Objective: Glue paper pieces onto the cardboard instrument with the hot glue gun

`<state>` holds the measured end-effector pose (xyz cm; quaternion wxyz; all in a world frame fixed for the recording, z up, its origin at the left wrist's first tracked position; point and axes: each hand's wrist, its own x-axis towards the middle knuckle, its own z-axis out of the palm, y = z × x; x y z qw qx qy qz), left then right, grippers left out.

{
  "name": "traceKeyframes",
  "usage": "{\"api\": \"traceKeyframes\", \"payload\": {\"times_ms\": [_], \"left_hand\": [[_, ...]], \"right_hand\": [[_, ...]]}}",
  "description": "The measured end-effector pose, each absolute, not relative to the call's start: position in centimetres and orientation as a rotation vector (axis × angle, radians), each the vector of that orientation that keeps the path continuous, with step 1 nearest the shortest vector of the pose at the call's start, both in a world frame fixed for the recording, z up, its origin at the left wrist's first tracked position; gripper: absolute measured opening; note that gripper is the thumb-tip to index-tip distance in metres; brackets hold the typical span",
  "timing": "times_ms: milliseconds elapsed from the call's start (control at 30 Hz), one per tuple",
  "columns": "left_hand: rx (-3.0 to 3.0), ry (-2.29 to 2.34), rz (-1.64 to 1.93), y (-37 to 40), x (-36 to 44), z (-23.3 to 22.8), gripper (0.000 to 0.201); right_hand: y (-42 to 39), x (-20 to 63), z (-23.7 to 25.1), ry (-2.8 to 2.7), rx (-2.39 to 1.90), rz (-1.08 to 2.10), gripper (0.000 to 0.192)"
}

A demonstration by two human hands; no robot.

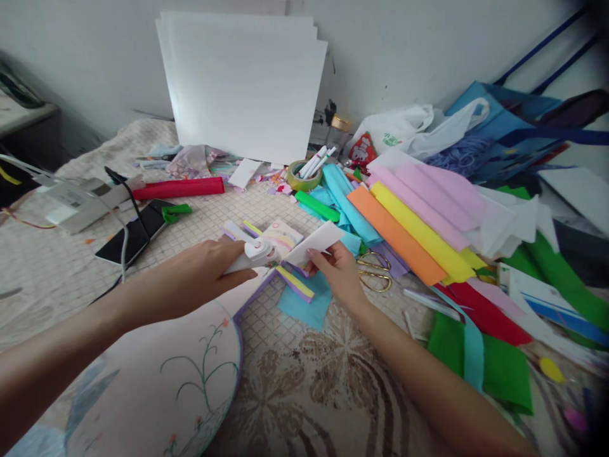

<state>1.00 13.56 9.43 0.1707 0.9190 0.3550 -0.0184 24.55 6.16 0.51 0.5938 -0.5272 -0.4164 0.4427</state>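
Observation:
My left hand (200, 274) is wrapped round a white glue gun (258, 251), its nozzle pointing right at a small white card piece (318, 244). Between thumb and fingers, my right hand (340, 273) grips that card by its right end. Under both hands lies a large pale lute-shaped board (157, 374) with a purple edge and drawn green stems and orange flowers. Its narrow neck runs up beneath the glue gun. Beside the neck sits a yellow and purple strip (295, 284), on a light blue paper square (314, 304).
White boards (242, 82) lean on the wall. Rolls of coloured crepe paper (399, 235) and gold-handled scissors (375, 271) lie to the right. Tape with markers (304, 176) stands at the back. A phone (136, 231) and power strip (80, 202) with cables are at left.

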Motion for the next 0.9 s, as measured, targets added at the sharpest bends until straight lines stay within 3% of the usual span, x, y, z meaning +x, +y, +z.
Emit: {"api": "traceKeyframes", "payload": {"times_ms": [433, 900], "left_hand": [[2.593, 1.041, -0.151, 13.45, 1.02, 9.84, 0.038], [2.592, 1.01, -0.121, 13.2, 0.99, 10.06, 0.037]], "right_hand": [[6.09, 24.51, 0.63, -0.982, -1.234, 1.013, 0.023], [6.13, 24.58, 1.15, -1.367, -1.495, 0.653, 0.015]]}}
